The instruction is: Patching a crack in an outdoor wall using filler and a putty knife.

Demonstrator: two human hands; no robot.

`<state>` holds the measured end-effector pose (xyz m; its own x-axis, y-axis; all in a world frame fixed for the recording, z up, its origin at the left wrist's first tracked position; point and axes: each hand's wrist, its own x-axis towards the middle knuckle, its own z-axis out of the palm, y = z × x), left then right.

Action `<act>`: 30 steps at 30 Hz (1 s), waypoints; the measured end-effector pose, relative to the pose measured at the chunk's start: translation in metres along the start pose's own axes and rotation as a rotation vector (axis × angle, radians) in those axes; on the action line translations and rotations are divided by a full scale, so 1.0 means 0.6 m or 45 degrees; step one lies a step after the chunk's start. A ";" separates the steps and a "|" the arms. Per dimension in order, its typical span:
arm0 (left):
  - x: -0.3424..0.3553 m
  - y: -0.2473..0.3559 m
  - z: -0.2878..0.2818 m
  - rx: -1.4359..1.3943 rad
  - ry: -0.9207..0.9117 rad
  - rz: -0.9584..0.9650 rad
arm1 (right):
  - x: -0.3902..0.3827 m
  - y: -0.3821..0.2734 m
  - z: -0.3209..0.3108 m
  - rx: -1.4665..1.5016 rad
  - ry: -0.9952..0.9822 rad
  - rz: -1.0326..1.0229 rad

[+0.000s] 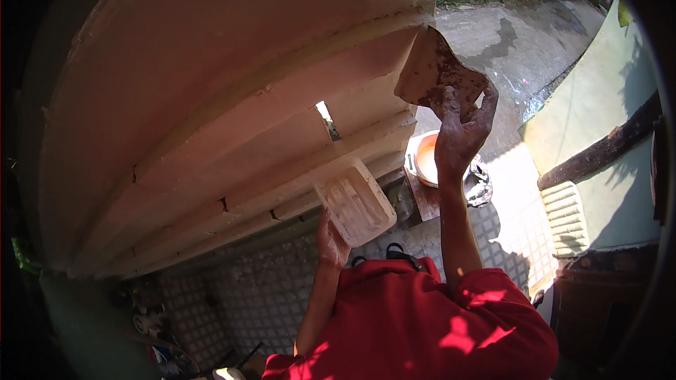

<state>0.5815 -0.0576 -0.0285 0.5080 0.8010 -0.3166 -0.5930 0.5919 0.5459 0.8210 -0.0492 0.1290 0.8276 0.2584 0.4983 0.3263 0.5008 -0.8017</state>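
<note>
My right hand [459, 134] is raised and grips a wide, flat scraper blade [433, 70] smeared with pale paste. The blade's edge rests against the corner of a pinkish moulded wall [232, 98]. Lower down, my left hand [331, 239] holds a white rectangular tray [355, 200] from below, tilted, with a thin coat of pale paste inside. The tray sits close to the stepped ledges of the wall. Both forearms rise from red sleeves at the bottom.
An orange bucket [427, 158] stands on the tiled floor [282, 288] below the right hand, beside a dark crumpled bag [480, 186]. A small slot [326, 119] opens in the wall. A green wall [598, 119] stands to the right, with a concrete path [514, 35] beyond.
</note>
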 end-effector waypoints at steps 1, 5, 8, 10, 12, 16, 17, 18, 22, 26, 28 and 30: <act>-0.004 0.000 0.011 0.010 0.040 -0.010 | -0.001 -0.001 -0.001 -0.084 -0.019 -0.038; 0.001 0.006 0.049 0.063 0.032 -0.009 | -0.010 -0.014 -0.010 -0.026 -0.051 0.059; 0.014 0.007 0.072 0.101 -0.036 0.019 | -0.045 -0.017 -0.027 -0.096 -0.214 0.075; 0.020 0.013 0.065 0.093 -0.073 0.012 | -0.094 -0.008 -0.032 -0.094 -0.349 0.282; 0.021 0.011 0.067 0.087 -0.128 -0.006 | -0.132 0.019 -0.047 -0.008 -0.454 0.353; 0.028 0.010 0.062 0.150 -0.133 -0.014 | -0.172 0.015 -0.057 -0.289 -0.651 0.331; 0.028 0.009 0.060 0.135 -0.131 -0.027 | -0.175 0.015 -0.061 -0.299 -0.652 0.335; 0.027 0.008 0.058 0.120 -0.133 -0.039 | -0.175 0.014 -0.066 -0.129 -0.559 0.447; 0.026 0.004 0.051 0.095 -0.181 -0.038 | -0.128 0.013 -0.073 -0.084 -0.286 0.383; 0.021 0.003 0.040 0.084 -0.113 -0.042 | -0.071 -0.010 -0.030 -0.097 0.033 0.033; 0.020 -0.002 0.036 0.079 -0.117 -0.046 | -0.044 -0.010 -0.011 -0.155 0.159 -0.179; 0.017 -0.006 0.034 0.080 -0.092 -0.049 | -0.026 -0.015 0.007 -0.393 0.167 -0.327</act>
<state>0.6016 -0.0532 -0.0179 0.5746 0.7680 -0.2828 -0.5330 0.6134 0.5827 0.8032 -0.0545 0.1300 0.7459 0.0401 0.6649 0.6349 0.2588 -0.7279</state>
